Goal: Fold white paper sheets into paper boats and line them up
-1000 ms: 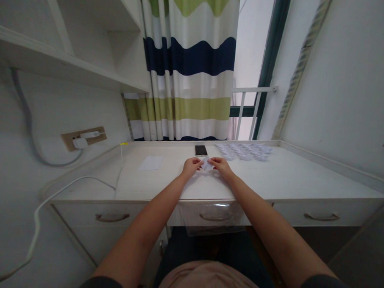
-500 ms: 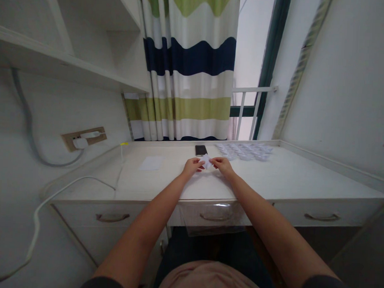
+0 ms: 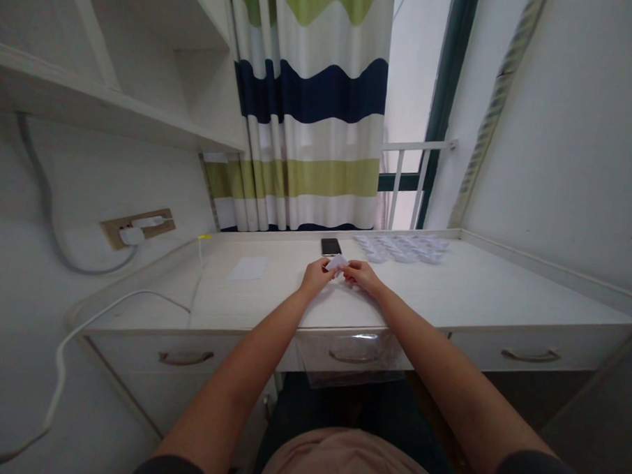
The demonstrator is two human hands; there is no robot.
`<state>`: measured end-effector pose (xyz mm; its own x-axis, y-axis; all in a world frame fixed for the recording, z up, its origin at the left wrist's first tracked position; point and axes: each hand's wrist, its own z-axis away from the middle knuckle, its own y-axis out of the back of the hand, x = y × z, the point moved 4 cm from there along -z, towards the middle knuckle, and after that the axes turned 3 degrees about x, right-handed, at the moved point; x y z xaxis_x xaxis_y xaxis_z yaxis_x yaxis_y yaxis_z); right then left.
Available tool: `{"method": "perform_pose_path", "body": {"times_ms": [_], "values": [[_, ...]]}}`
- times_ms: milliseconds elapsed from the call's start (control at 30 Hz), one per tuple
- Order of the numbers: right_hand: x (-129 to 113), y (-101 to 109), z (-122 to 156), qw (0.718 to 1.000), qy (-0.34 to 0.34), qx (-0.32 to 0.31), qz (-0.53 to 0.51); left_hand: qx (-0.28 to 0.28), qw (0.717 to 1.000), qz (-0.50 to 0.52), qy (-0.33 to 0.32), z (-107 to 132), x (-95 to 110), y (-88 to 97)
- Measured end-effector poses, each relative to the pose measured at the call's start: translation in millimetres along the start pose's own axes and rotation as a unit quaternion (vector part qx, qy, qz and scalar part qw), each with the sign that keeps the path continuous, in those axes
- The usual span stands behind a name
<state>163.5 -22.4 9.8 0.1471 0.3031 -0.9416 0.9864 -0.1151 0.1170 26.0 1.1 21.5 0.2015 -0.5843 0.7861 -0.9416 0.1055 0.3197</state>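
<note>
Between my two hands is a small piece of folded white paper (image 3: pixel 337 262), held just above the desk. My left hand (image 3: pixel 317 275) pinches its left side, fingers closed. On the other side my right hand (image 3: pixel 362 275) grips the paper's right edge with thumb and fingertips. Just beyond my hands lies a dark phone (image 3: pixel 331 247). Several folded white paper pieces (image 3: pixel 402 248) are laid out in rows at the back right of the desk. To the left, a flat stack or sheet of white paper (image 3: pixel 248 268) rests on the desktop.
The white desk (image 3: pixel 465 292) has a raised rim at its back and sides. A clear plastic sheet or bag (image 3: pixel 350 361) hangs over the middle drawer. A white cable (image 3: pixel 119 300) crosses the left end. Behind the desk hangs a striped curtain (image 3: pixel 320 143).
The paper has turned and been folded over between my fingers. My right hand has shifted slightly left, closer to my left hand.
</note>
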Motion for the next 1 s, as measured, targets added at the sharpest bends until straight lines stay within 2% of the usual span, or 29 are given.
{"method": "perform_pose_path", "body": {"times_ms": [200, 367, 567, 767, 1000], "values": [[0.7, -1.0, -2.4, 0.998, 0.006, -0.003, -0.059, 0.016, 0.999, -0.032, -0.018, 1.1, 3.9, 2.7], [0.5, -0.8, -3.6, 0.996, 0.004, -0.005, -0.089, 0.005, 0.999, -0.041, -0.024, 3.5, 9.0, 1.0], [-0.6, -1.9, -2.7, 0.996, 0.012, -0.019, -0.089, -0.030, 0.999, -0.013, -0.001, 4.9, 9.0, -2.1], [1.0, -1.9, -2.8, 0.997, 0.030, -0.024, -0.069, -0.034, 0.999, 0.002, 0.010, 5.1, 9.4, -0.3], [3.9, -1.1, -4.7, 0.998, 0.027, -0.014, -0.050, -0.012, 0.994, -0.092, -0.054, 5.4, 14.6, 0.1]]}}
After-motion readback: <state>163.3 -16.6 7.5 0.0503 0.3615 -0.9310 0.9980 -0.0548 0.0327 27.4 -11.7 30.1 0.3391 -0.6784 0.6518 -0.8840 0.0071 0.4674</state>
